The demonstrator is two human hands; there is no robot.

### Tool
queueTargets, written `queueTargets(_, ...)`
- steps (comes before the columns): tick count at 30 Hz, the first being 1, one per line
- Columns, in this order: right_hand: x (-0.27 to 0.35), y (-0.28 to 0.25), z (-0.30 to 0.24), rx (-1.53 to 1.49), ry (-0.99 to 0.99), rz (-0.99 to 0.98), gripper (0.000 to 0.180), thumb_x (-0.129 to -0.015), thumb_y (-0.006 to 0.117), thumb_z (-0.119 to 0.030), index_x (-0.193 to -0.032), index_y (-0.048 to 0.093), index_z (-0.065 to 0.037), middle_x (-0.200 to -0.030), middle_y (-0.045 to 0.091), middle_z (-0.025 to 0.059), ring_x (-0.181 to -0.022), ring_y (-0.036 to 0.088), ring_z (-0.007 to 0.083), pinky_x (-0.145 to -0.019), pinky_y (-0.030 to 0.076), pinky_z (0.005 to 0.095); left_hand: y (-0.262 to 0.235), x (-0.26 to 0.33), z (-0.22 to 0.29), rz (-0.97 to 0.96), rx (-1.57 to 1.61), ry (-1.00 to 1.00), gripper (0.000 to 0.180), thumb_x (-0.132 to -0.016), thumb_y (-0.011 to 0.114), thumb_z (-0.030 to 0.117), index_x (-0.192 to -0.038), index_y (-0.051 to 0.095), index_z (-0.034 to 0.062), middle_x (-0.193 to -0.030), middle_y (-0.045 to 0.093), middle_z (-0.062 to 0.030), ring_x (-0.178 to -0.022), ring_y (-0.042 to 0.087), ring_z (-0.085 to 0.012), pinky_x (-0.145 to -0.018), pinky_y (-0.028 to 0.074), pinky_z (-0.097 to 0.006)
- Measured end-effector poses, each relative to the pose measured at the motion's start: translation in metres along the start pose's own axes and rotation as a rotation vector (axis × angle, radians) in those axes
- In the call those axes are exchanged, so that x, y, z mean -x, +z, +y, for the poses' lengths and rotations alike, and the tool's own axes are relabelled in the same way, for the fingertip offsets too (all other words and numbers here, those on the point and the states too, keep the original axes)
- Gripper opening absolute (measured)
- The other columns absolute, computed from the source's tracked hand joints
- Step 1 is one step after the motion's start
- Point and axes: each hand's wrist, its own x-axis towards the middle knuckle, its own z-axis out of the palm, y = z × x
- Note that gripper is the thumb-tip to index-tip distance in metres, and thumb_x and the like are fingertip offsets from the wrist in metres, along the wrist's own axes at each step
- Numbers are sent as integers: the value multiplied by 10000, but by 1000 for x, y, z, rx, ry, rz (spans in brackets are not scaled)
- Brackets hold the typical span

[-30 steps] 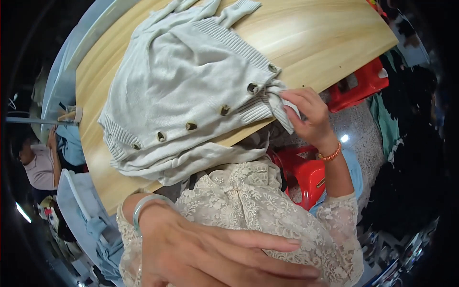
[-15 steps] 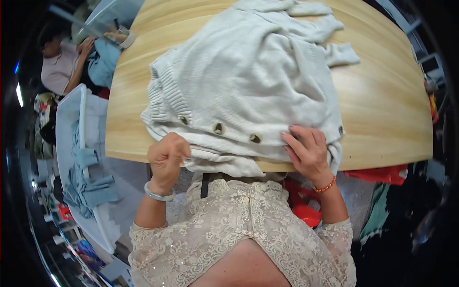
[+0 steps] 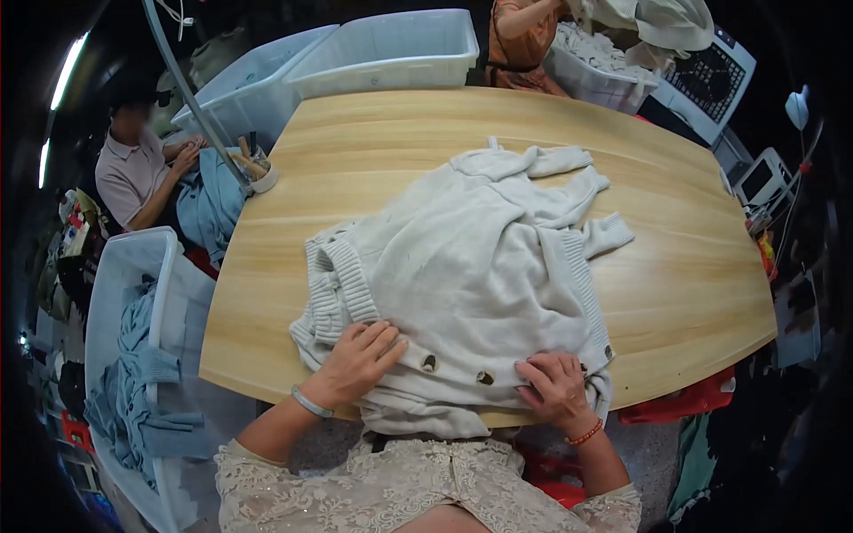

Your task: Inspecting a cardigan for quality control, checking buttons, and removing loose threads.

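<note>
A pale grey knitted cardigan [image 3: 471,266] lies on the wooden table, its sleeves bunched toward the far right. Its ribbed hem [image 3: 355,284] is at the left, and dark buttons [image 3: 484,377] run along the band near me. At the hem end of this band, the bent fingers of my left hand [image 3: 360,362] are closed on the knit. Farther right along the band, my right hand [image 3: 557,384] has its fingers curled on the cloth beside a button. Some of the cardigan hangs over the table's near edge.
The table [image 3: 684,293] has a curved rim. A plastic tub [image 3: 164,266] with blue knitwear stands at left, and pale tubs [image 3: 382,53] stand beyond the far edge. A seated person [image 3: 133,169] handles blue cloth; another person [image 3: 524,40] handles pale garments by a full tub.
The view has tilted up, showing more beyond the table. My left hand has come down from a raised fist onto the cardigan's hem end. My right hand's fingers have curled in on the band.
</note>
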Motion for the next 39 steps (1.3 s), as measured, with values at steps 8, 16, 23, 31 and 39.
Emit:
queueTargets(8,-17,-23,30,63,206,-22,579,-657,666,6,-1222,605,-105,-1030,621,106,-933,598,303,-779,470,414,-34,-11,-33,157,374,-372,312,-788,620,-67,-1077,622,51,-1030,659,-135,-900,645,-337,-737,534,-380)
queueTargets(16,-96,-92,149,119,414,-173,313,-781,667,-94,-1094,653,-89,-978,670,136,-863,657,339,-768,531,393,-51,-76,-135,298,851,-761,180,-994,521,74,-1147,594,13,-818,625,-31,-569,617,-74,-468,486,-220)
queueTargets(23,-181,-140,177,390,-55,520,286,-889,585,-45,-1145,687,-120,-969,667,112,-886,649,331,-756,518,371,-77,-104,-187,637,190,-375,212,-947,521,-72,-1134,594,-3,-990,653,-68,-826,662,-105,-728,533,-230)
queueTargets(31,-52,-22,156,289,373,-48,548,-781,647,-63,-1314,558,-152,-1031,635,95,-925,584,317,-823,477,419,-5,3,-83,193,275,-530,408,-861,586,-86,-1251,581,33,-1248,571,-190,-1178,563,-343,-953,473,-389)
queueTargets(39,-27,-5,137,-248,889,-8,487,-817,784,-276,-1183,623,2,-875,657,86,-760,591,129,-694,499,271,-10,38,-54,45,586,-853,455,-833,709,37,-1259,563,-29,-1112,622,-125,-1018,603,-228,-894,471,-314)
